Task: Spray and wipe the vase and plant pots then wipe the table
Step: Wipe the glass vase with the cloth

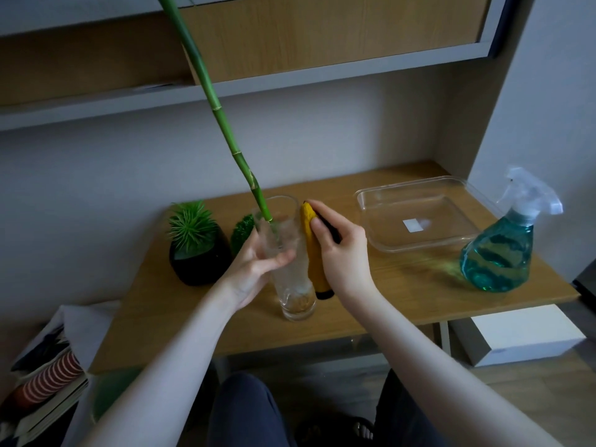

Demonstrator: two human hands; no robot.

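A tall clear glass vase (295,301) stands tilted near the front middle of the wooden table (387,295), with a long green bamboo stalk (225,133) rising out of it. My left hand (254,266) grips the vase's middle. My right hand (342,250) holds a yellow cloth (314,253) pressed along the vase's right side. A black pot with a spiky green plant (198,253) sits left of the vase. A second green plant (242,232) peeks out behind the vase, its pot hidden. The spray bottle with blue-green liquid (503,250) stands at the table's right end.
A clear plastic tray (416,217) lies at the back right of the table. A wooden shelf (290,53) hangs above. A white box (519,333) sits on the floor at the right, and books and cloth (48,379) are stacked at the left. My knees are below the table edge.
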